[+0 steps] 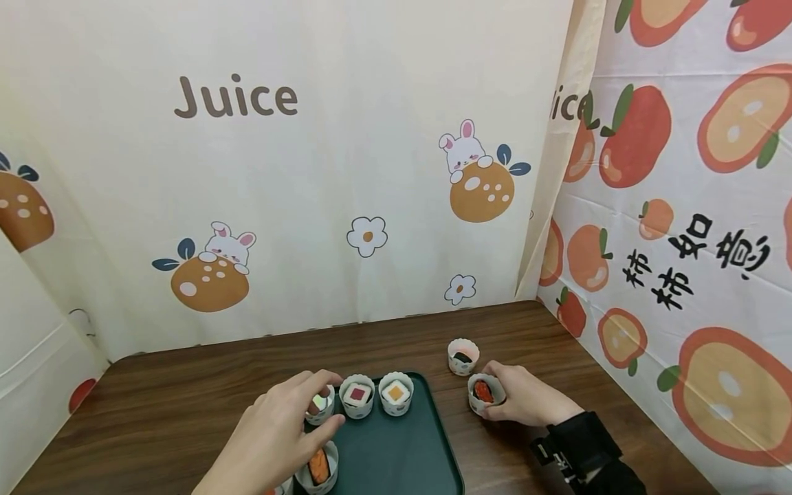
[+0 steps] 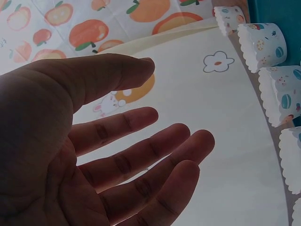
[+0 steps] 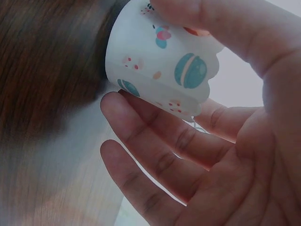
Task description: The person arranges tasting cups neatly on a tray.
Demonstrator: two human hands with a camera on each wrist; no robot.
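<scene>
My right hand (image 1: 527, 394) grips a white paper baking cup (image 1: 478, 408) by its sides, thumb and fingers curled round it. Inside that cup lies a sushi piece (image 1: 482, 392) with a red-orange top. In the right wrist view the cup (image 3: 155, 66) shows a scalloped rim and teal macaron prints. My left hand (image 1: 269, 423) hovers over the left part of the dark green tray (image 1: 402, 450), thumb and fingers spread apart with nothing between them. Behind its fingers a cup with a green-centred piece (image 1: 322, 407) is partly hidden.
Two cups with square-centred rolls, one dark red (image 1: 357, 394) and one yellow (image 1: 396, 392), stand along the tray's far edge. A cup with an orange-topped piece (image 1: 319, 467) sits nearer. Off the tray, another cup (image 1: 463, 357) stands behind the held one on the wooden table (image 1: 383, 347).
</scene>
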